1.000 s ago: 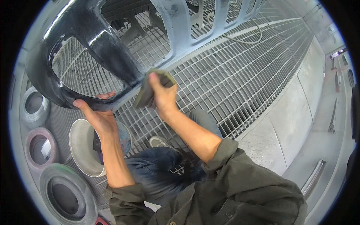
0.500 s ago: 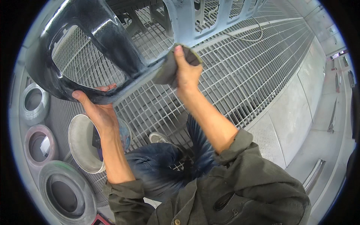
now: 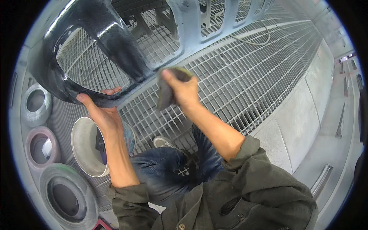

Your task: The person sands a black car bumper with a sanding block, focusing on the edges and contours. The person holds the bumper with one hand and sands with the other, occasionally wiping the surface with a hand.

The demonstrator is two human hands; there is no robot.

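Note:
A large openwork panel, resembling a car bumper [image 3: 119, 42], spans the upper left. Its near-left end is glossy black with dull scuffed patches, and the far part is pale blue-grey. My left hand [image 3: 101, 114] grips its lower left rim, thumb on the near face and fingertips showing through the opening. In my right hand [image 3: 186, 91] is a folded grey-green abrasive pad [image 3: 165, 96], pinched under the thumb and slightly blurred. The pad sits just below the panel's lower edge, near the border of black and pale parts; whether it touches the panel I cannot tell.
Below my left wrist stands a whitish bucket [image 3: 78, 147] with dark items inside. Several tyre-like rings [image 3: 48, 191] line the left side. Metal grating [image 3: 237, 76] forms the floor, with solid plates [image 3: 301, 99] to the right. A thin hose [image 3: 253, 43] lies beyond the panel.
My right hand and the pad have moved down and left, away from the pale part of the panel. The left hand keeps its hold; the panel has shifted only slightly in view.

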